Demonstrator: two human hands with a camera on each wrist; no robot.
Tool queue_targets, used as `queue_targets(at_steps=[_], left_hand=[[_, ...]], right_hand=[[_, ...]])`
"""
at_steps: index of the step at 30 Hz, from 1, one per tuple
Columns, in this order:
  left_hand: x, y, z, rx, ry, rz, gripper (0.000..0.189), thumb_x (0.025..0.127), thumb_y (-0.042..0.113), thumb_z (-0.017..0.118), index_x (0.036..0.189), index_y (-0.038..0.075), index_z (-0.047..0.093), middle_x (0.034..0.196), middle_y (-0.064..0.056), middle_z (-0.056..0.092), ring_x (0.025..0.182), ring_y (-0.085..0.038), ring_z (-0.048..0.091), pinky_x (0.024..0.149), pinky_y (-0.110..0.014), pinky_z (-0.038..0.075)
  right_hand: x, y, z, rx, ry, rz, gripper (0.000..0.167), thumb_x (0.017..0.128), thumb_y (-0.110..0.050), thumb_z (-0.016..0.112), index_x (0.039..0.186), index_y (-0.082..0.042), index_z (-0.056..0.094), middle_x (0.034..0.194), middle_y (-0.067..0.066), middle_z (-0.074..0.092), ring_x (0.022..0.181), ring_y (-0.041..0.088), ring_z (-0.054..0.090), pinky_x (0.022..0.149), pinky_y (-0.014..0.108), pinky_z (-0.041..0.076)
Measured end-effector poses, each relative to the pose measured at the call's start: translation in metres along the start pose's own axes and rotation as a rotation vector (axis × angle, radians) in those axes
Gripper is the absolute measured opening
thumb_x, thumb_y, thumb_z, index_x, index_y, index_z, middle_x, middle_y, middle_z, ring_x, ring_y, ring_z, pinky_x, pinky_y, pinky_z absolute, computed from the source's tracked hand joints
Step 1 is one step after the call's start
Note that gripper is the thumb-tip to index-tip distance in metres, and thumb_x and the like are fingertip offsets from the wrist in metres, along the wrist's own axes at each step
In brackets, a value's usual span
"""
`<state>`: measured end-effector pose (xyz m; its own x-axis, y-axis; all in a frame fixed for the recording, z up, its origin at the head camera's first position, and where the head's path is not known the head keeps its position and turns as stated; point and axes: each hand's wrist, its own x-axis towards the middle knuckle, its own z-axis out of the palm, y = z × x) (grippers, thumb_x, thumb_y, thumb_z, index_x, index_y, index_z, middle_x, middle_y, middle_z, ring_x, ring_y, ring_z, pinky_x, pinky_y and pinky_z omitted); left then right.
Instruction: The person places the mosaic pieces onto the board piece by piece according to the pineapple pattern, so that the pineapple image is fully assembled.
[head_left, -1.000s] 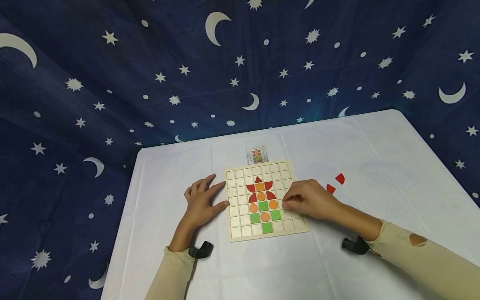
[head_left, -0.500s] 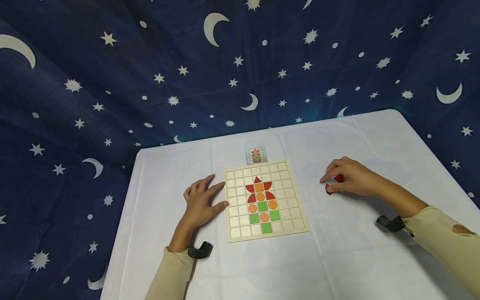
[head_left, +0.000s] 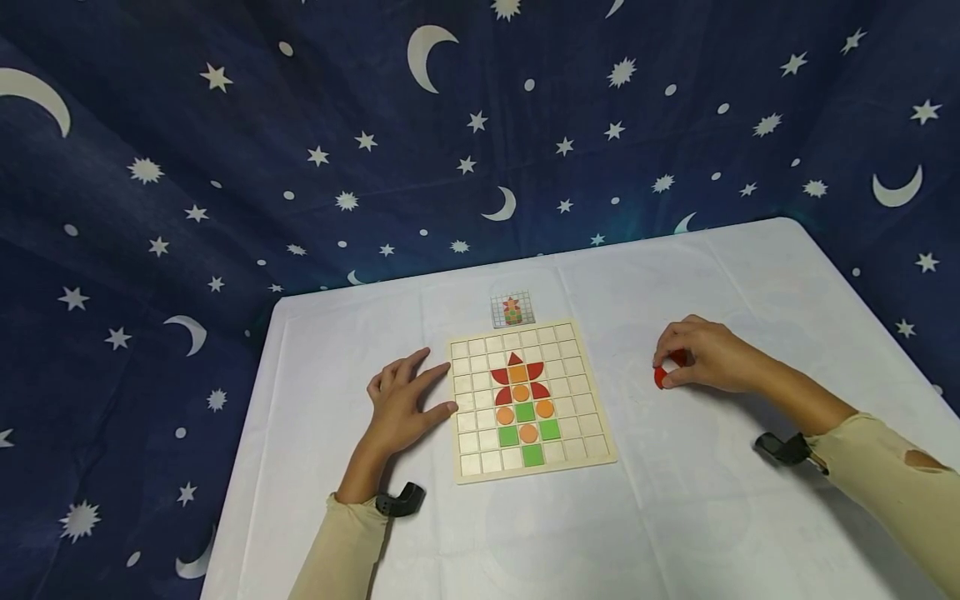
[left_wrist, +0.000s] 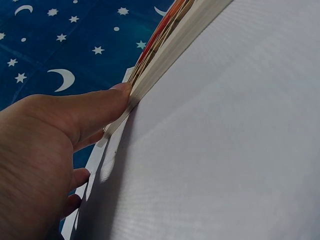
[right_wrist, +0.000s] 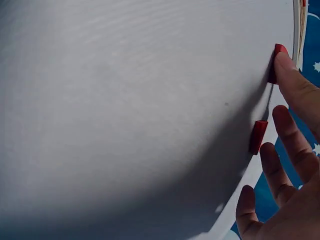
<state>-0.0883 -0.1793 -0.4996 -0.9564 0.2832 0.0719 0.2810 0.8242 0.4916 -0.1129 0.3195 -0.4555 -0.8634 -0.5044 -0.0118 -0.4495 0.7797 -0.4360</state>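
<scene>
My left hand (head_left: 397,410) lies at the left edge of the pale wooden grid board (head_left: 585,407), fingers spread, with thumb and index fingertip right at its side. Orange, green and red tiles form a figure in the board's middle, with a red triangle (head_left: 515,360) on top. To the right of the board, my right hand (head_left: 708,354) pinches a red quarter-circle tile (head_left: 660,377) between thumb and index finger. Partly hidden under that hand is a second red tile (head_left: 678,357); the right wrist view shows this loose tile (right_wrist: 258,137) on the cloth near the other fingers.
A small pattern card (head_left: 513,310) with a similar figure lies just beyond the board's far edge. White cloth covers the table (head_left: 562,533). Behind it hangs a dark blue curtain (head_left: 360,92) with moons and stars.
My right hand has moved right from the board's right side to the red tiles, and its thumb and index finger have come together on the nearer one. The left hand has stayed in place.
</scene>
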Motion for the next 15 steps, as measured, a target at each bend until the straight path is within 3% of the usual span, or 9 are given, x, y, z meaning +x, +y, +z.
queue_targets(at_steps=[7, 11, 15], left_hand=[[0.000, 0.000, 0.000, 0.002, 0.000, 0.005, 0.065, 0.086, 0.054, 0.075, 0.144, 0.029, 0.060, 0.164, -0.008, 0.035, 0.143, -0.036, 0.029, 0.108, -0.064, 0.010], [0.000, 0.001, -0.001, -0.001, 0.001, 0.005, 0.065, 0.086, 0.053, 0.075, 0.144, 0.029, 0.060, 0.164, -0.008, 0.036, 0.143, -0.036, 0.029, 0.109, -0.065, 0.010], [-0.001, 0.001, -0.001, -0.004, 0.003, 0.007, 0.065, 0.086, 0.054, 0.075, 0.144, 0.029, 0.061, 0.164, -0.009, 0.036, 0.143, -0.036, 0.029, 0.108, -0.065, 0.010]], right_hand=[[0.000, -0.008, -0.006, -0.031, -0.070, 0.007, 0.037, 0.069, -0.027, 0.095, 0.072, -0.039, 0.061, 0.068, -0.021, 0.052, 0.079, 0.008, 0.044, 0.070, 0.029, 0.034], [0.000, -0.014, -0.006, 0.000, -0.130, -0.003, 0.024, 0.079, -0.019, 0.088, 0.089, -0.035, 0.073, 0.075, -0.020, 0.055, 0.078, 0.005, 0.047, 0.070, 0.024, 0.040], [0.003, -0.026, -0.001, 0.079, -0.148, -0.045, 0.023, 0.088, -0.014, 0.081, 0.107, -0.028, 0.079, 0.091, -0.017, 0.066, 0.082, 0.004, 0.052, 0.076, 0.026, 0.045]])
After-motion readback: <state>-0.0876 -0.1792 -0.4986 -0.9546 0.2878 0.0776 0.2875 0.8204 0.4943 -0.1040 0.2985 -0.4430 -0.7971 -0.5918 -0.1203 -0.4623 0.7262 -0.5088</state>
